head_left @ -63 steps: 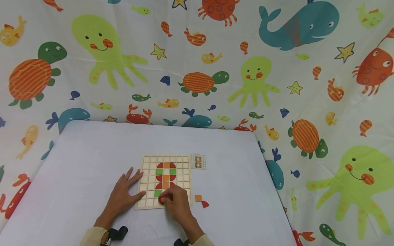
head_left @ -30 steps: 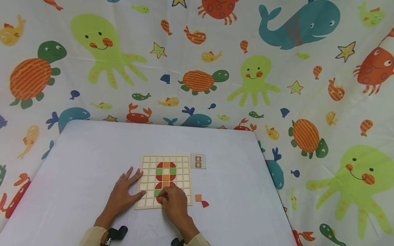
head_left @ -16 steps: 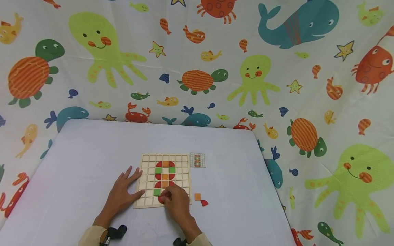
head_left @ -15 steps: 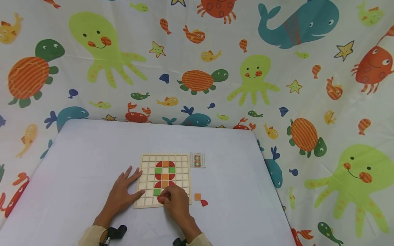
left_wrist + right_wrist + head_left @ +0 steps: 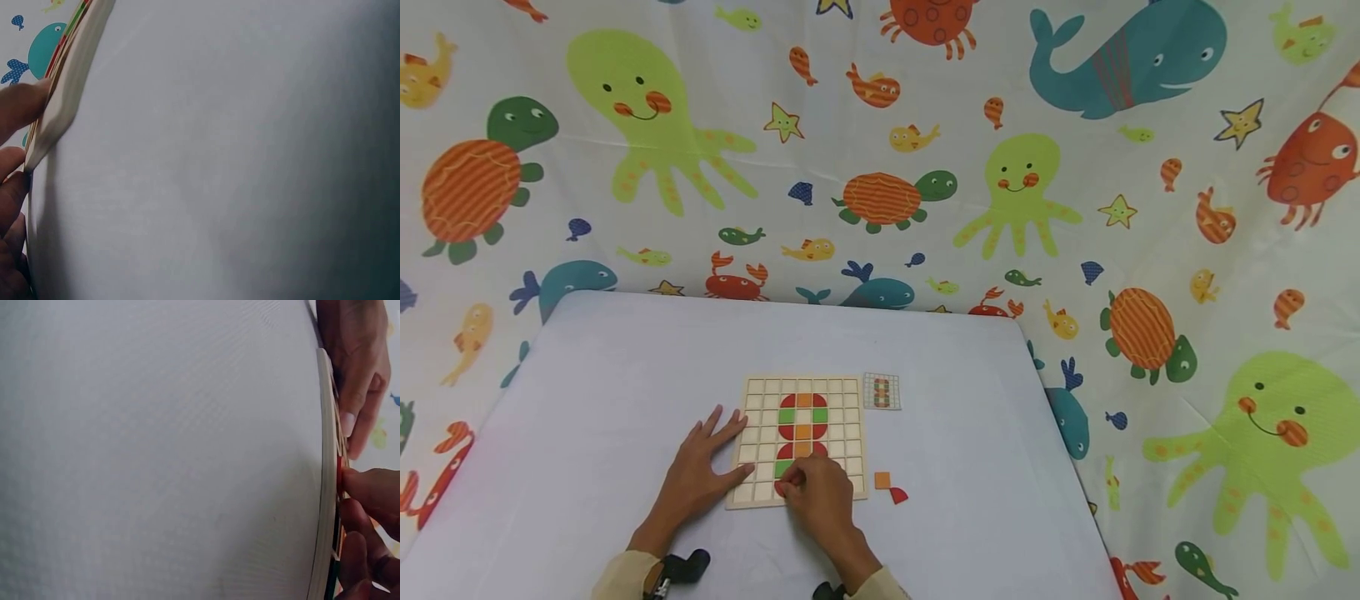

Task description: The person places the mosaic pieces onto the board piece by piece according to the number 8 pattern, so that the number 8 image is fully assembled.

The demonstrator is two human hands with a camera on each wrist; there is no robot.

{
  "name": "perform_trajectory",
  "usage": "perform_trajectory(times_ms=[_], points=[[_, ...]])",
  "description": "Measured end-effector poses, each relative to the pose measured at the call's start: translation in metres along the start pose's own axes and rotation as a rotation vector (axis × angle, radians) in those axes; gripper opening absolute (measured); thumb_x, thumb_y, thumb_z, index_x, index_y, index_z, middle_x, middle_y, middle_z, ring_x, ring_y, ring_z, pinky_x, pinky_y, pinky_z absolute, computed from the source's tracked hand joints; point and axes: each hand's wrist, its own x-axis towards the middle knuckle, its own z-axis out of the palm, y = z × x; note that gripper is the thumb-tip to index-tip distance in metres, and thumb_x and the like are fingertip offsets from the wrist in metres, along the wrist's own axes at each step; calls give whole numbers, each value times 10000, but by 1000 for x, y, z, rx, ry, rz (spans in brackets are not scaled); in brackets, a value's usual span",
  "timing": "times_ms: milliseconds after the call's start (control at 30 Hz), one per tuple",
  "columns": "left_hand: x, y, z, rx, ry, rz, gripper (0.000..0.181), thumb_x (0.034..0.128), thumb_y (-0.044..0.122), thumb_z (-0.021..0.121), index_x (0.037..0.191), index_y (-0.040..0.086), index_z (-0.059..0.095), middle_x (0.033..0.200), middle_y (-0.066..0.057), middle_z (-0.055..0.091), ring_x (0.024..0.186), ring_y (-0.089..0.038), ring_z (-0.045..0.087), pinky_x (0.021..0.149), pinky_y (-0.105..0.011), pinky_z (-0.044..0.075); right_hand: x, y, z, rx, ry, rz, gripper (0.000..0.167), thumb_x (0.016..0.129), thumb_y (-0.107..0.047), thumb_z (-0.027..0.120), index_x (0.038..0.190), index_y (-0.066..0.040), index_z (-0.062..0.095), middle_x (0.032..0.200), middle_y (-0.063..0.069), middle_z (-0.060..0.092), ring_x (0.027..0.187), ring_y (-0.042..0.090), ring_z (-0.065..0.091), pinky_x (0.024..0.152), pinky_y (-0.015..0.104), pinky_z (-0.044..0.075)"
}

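A square wooden grid board (image 5: 842,408) lies on the white table, with red rounded, green and orange pieces set in a column of its cells. My left hand (image 5: 700,462) rests at the board's left side, fingers spread and thumb on the edge. Over the lower cells, my right hand (image 5: 823,497) pinches a red quarter-round piece (image 5: 779,488) just below a green square (image 5: 783,467). That red piece (image 5: 339,473) shows only as a thin strip beside the thumb in the right wrist view. The right hand hides the cells to its right.
Right of the board lie a loose orange square (image 5: 882,480) and a red quarter-round piece (image 5: 898,496). A small pattern card (image 5: 891,402) sits by the board's upper right corner. Behind the table hangs a sea-animal cloth (image 5: 850,350).
My right hand has shifted slightly left with the red quarter-round piece, which now sits lower left under the fingertips. The left hand stays in place on the board's edge.
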Motion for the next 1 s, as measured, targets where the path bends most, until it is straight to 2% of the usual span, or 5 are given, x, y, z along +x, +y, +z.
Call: perform_trajectory(times_ms=[267,433,567,733,1000], points=[[1,0,0,2,1,-4,822,824,377,875,1530,86,570,1632,-273,453,1535,-563,344,1267,-720,250,-1,0,-3,10,-3,0,111,833,-234,913,804,-286,819,752,-202,703,720,-69,523,615,152,403],[1,1,0,1,2,-7,826,821,384,874,1530,87,570,1636,-271,448,1537,-567,338,1262,-729,250,-1,7,-10,91,22,15,107,848,-216,898,832,-280,814,748,-206,684,716,-72,514,635,154,408],[1,2,0,-5,2,-4,825,826,388,867,1532,85,567,1639,-268,447,1542,-562,332,1283,-708,231,-1,19,-25,180,62,17,111,858,-180,893,876,-251,810,777,-163,686,694,-63,518,624,148,432],[1,0,0,-6,1,-6,825,831,392,860,1538,88,562,1646,-273,434,1544,-563,327,1298,-687,221,-2,40,-47,249,89,81,118,868,-163,885,922,-238,811,789,-131,700,677,-27,524,602,156,465],[0,0,2,-11,6,-1,822,826,385,865,1533,86,567,1639,-272,445,1537,-567,337,1310,-668,217,-8,79,-75,225,149,174,164,846,-113,889,923,-228,802,784,-97,713,672,22,553,591,183,478]])
